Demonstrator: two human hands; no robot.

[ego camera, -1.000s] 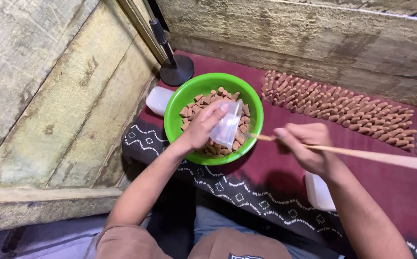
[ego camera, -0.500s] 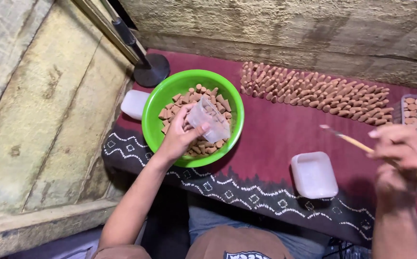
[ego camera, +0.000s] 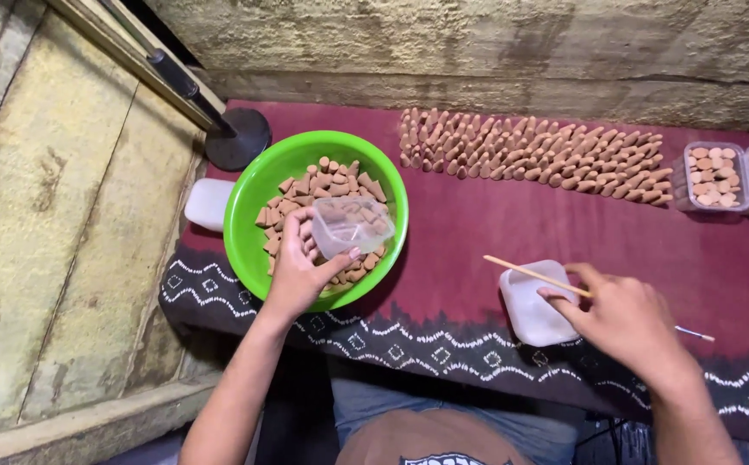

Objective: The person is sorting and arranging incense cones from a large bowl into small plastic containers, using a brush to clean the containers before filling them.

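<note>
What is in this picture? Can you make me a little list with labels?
left hand: grip on a clear plastic container over the green bowl
right hand: grip on a thin wooden stick, touching a white lid
bowl contents: brown cones
cloth: maroon, with rows of cones laid out
far right: filled clear boxes

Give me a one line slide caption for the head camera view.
Left hand holds a clear plastic box over a green bowl of brown cones; right hand grips a thin stick.
</note>
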